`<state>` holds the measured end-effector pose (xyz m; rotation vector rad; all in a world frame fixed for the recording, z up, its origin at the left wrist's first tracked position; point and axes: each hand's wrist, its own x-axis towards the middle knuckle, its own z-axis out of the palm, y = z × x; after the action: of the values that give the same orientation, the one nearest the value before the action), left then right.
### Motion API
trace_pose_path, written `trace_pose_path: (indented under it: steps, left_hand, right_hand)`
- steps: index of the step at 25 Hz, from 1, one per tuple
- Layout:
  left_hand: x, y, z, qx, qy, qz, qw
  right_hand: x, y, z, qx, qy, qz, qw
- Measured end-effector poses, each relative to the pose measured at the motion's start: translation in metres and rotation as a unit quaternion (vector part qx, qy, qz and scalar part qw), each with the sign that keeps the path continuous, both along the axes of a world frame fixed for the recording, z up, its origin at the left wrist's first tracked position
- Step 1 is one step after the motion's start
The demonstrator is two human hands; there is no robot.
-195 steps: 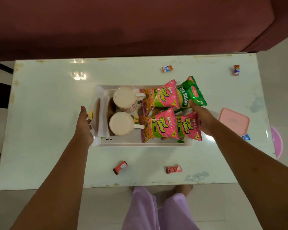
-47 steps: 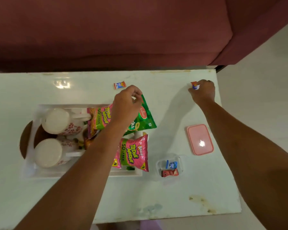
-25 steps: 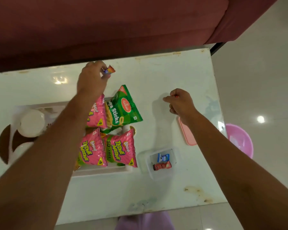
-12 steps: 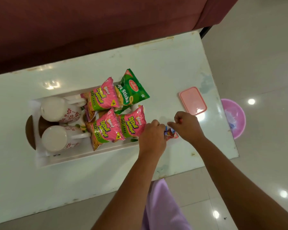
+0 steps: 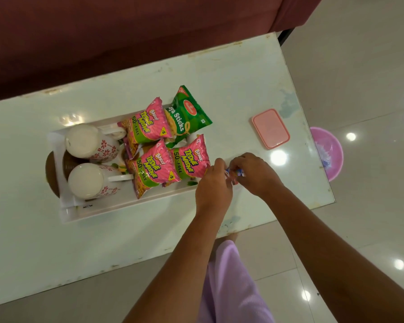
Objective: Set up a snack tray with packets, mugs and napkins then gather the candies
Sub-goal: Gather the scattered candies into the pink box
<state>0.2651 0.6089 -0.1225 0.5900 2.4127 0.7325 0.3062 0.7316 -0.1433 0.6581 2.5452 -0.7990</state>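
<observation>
Currently both hands are meeting near the surface's front-right edge: left hand (image 5: 214, 187) and right hand (image 5: 254, 174) are pinching wrapped candies (image 5: 234, 173) together, just beside the snack tray (image 5: 117, 209).

The tabletop (image 5: 196, 78) is showing pale, glossy white, with brownish chips along its edges. The tray (image 5: 98, 212) is looking white too. Two mugs (image 5: 91, 143) are showing white with red flower prints. Three snack packets (image 5: 149, 127) are glowing pink with green bands and yellow lettering; a fourth packet (image 5: 187, 115) is showing green with a red logo and white lettering. A lid (image 5: 270, 128) is lying pink. The candies (image 5: 234, 174) between the hands are showing blue, white and red. A basin (image 5: 331, 155) on the grey tiled floor is looking purple-pink. The sofa (image 5: 126, 31) is showing maroon, and the trousers (image 5: 229, 287) are lilac.
</observation>
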Motion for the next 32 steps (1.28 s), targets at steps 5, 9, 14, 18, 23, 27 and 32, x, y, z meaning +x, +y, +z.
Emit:
trace_pose_path:
  steps: [5,9,14,18,23,27,32]
  left_hand:
    - [0.007,0.000,0.000,-0.010,-0.096,0.063,0.993]
    - [0.012,0.007,-0.007,-0.025,-0.156,0.081,0.984]
    - [0.013,0.013,-0.013,-0.020,-0.172,0.123,0.977]
    - [0.012,0.021,-0.012,-0.031,-0.131,0.119,0.984]
    - [0.007,0.035,-0.007,-0.046,-0.081,0.112,0.989]
    - [0.002,0.041,-0.008,-0.029,-0.049,0.115,0.992]
    - [0.007,0.043,-0.019,0.081,-0.104,0.182,0.975]
  right_hand:
    - [0.004,0.007,0.016,-0.019,0.047,-0.098,0.994]
    - [0.002,0.040,0.019,0.080,0.101,-0.249,0.960]
    - [-0.014,0.084,-0.010,0.108,-0.072,-0.216,0.968]
    - [-0.022,0.097,-0.020,0.087,-0.097,-0.228,0.965]
    - [-0.012,0.104,-0.018,0.040,-0.012,-0.196,0.980]
    - [0.009,0.085,-0.009,0.062,0.170,-0.161,0.970]
    - [0.027,0.053,-0.010,0.088,0.180,-0.046,0.979]
